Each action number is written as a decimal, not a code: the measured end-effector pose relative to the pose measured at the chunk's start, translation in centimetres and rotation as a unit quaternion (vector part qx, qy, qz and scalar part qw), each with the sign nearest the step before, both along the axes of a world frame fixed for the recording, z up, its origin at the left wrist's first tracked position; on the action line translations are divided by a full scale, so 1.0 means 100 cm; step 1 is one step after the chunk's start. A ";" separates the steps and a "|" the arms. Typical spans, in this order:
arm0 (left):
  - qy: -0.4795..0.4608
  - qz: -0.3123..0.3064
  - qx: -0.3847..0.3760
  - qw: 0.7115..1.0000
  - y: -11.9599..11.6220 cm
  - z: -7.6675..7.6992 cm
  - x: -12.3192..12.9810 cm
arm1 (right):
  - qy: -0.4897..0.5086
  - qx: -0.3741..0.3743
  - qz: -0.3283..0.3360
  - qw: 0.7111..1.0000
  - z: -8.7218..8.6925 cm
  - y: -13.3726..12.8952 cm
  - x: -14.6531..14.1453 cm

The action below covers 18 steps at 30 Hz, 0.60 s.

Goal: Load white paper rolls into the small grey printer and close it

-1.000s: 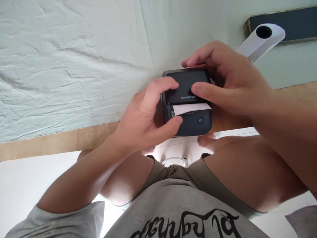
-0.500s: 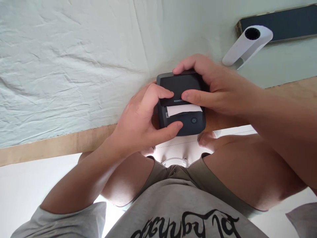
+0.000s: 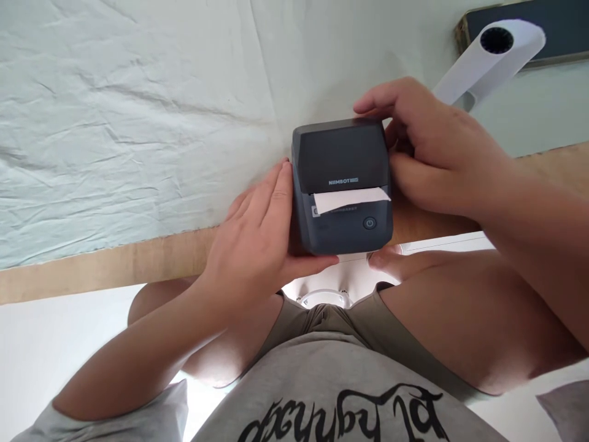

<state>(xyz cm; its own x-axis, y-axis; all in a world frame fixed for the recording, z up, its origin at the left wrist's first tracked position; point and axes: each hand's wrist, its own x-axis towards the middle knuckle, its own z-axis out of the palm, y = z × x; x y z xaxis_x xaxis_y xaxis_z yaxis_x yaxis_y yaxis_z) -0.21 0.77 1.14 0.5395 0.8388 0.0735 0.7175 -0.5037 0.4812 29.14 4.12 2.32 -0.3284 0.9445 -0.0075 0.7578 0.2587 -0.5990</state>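
Observation:
A dark label printer (image 3: 343,156) marked NIIMBOT is at the table's front edge, its lid down. From its slot a strip of white paper (image 3: 352,199) sticks out, and a round power button shows below at the right. My left hand (image 3: 257,236) lies along the printer's left side, thumb under its front edge. Around the right side is my right hand (image 3: 427,147), index finger at the back corner and the other fingers curled against the side. Both hands grip the printer between them.
A white cylindrical device (image 3: 492,61) with a dark round end stands at the upper right, over a dark phone (image 3: 559,27). Wrinkled pale cloth (image 3: 138,123) covers the table, with a bare wooden edge (image 3: 105,264) in front.
My fingers and thumbs have left the printer's top and moved to its sides. The lid and lettering are now uncovered. The printer appears slightly larger, and the white device and phone sit further right.

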 end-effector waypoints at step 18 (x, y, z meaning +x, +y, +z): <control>0.041 -0.048 0.170 0.983 0.000 0.002 0.002 | -0.009 -0.017 -0.003 1.000 0.006 0.003 -0.006</control>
